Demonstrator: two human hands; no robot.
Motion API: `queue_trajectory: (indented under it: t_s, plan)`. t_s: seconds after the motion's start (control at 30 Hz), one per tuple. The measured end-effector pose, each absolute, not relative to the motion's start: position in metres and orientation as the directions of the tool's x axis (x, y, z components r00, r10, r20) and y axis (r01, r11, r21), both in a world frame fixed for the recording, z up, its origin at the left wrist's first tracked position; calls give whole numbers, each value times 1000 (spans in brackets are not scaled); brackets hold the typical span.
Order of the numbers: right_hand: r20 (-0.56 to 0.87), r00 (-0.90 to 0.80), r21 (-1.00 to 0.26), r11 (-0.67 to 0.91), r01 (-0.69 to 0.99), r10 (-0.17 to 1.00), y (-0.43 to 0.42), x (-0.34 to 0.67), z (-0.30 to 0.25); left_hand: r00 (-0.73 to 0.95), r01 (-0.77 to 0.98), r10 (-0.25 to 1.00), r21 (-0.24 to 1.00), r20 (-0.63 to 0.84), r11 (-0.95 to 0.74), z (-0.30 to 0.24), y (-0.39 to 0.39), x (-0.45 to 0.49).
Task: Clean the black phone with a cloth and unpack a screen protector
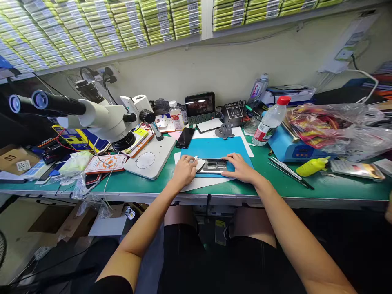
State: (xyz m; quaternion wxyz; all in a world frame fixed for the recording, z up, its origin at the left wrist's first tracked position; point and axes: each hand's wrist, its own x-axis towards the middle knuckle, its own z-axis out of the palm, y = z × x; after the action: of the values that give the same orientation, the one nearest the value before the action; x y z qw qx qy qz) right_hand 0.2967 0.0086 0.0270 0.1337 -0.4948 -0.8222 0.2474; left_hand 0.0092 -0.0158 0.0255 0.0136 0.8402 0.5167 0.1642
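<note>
Head view: left hand (183,170) fingers pinch a small white piece, partly hidden; right hand (240,168) fingers rest flat on the rectangular metal-framed device (214,166), covering its right end.

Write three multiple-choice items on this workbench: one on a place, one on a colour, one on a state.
1. Where does the microscope stand?
A. left of the hands
B. right of the hands
C. on the shelf

2. What colour is the mat under the opened phone?
A. red
B. blue
C. white

3. How is the red-capped bottle standing?
A. flat
B. upside down
C. leaning

Answers: 1 A, it stands left of the left hand. 2 B, blue shows around the right hand. 3 C, it tilts on the blue machine.
</note>
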Motion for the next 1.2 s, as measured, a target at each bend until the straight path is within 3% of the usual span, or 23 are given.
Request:
queue_trajectory:
  t_s: [0.23,0.6,1.2]
  plan:
    - [-4,-482,-537,405,740,876,10,297,23,469,857,849,105,244,-504,22,-38,11]
    - [15,-476,-517,415,749,879,11,297,19,500,828,832,148,238,-540,20,-60,15]
    - [114,-515,-491,499,714,850,14,298,9,719,655,670,143,182,-742,35,-19,100]
